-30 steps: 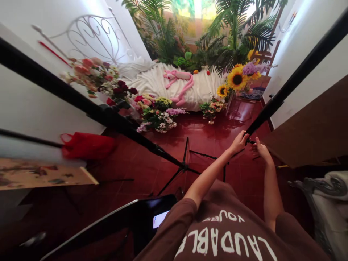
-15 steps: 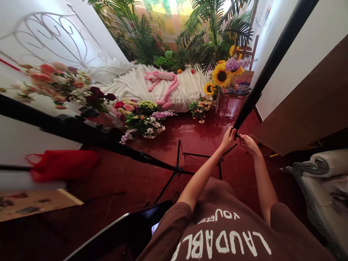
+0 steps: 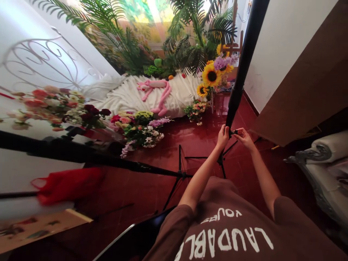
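Observation:
In the head view a black light stand [image 3: 239, 76] rises on the right, its thin legs spread on the floor. My left hand [image 3: 223, 136] is wrapped around its pole, just above the legs. On the pole's right side sits a small black locking knob [image 3: 235, 132]. My right hand [image 3: 244, 138] pinches this knob between thumb and fingers. The pole's upper end runs out of view at the top.
A second black stand [image 3: 108, 157] slants in from the left. Several flower bunches [image 3: 146, 132] and a white draped bed [image 3: 122, 96] with a pink plush toy [image 3: 156, 85] lie ahead. A red bag [image 3: 67, 185] is at left, a pale sofa [image 3: 330, 156] at right.
The view has shifted, with the scene lower in the picture. The pole on the right stands more upright. Both hands keep their places on the stand and its knob.

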### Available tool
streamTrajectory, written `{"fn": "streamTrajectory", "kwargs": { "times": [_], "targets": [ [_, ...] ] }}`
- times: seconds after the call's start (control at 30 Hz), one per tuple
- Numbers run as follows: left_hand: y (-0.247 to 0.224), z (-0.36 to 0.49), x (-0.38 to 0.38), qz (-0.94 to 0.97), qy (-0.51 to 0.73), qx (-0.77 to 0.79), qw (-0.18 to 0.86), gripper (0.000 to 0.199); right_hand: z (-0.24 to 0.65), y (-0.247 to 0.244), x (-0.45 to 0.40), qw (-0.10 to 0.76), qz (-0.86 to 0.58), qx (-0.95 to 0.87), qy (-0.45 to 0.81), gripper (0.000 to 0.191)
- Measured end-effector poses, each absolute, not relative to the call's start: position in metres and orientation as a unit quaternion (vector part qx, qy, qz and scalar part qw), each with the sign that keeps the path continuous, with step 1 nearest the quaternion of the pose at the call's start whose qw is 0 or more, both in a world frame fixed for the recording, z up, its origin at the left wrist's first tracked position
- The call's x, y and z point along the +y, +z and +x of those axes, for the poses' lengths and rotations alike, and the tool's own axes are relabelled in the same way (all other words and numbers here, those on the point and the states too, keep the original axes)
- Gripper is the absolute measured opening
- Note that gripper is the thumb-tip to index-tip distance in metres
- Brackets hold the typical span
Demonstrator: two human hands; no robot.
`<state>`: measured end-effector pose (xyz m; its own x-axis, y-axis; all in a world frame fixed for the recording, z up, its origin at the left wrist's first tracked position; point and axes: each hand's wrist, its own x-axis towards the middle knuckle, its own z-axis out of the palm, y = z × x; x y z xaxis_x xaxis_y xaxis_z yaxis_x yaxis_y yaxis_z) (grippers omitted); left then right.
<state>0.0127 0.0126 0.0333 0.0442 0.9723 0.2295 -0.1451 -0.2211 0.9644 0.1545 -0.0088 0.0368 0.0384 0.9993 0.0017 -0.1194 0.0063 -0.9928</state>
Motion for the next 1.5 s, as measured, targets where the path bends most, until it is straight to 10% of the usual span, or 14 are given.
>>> {"fn": "streamTrajectory", "kwargs": {
  "times": [0.5,0.63,0.77,1.5],
  "targets": [
    [0.030,0.017,0.012,0.530,0.571,0.401,0.483,0.053,0.154,0.092,0.004,0.628,-0.445,-0.566,0.295,0.004],
    [0.028,0.017,0.012,0.524,0.577,0.388,0.492,0.051,0.129,0.171,0.003,0.629,-0.359,-0.635,0.270,0.060],
    [0.025,0.016,0.011,0.529,0.572,0.401,0.482,0.051,0.107,0.206,0.008,0.594,-0.358,-0.678,0.243,0.070],
    [0.018,0.013,0.008,0.374,0.576,0.371,0.625,0.058,0.100,0.097,-0.001,0.532,-0.472,-0.655,0.255,0.073]
  ]
}}
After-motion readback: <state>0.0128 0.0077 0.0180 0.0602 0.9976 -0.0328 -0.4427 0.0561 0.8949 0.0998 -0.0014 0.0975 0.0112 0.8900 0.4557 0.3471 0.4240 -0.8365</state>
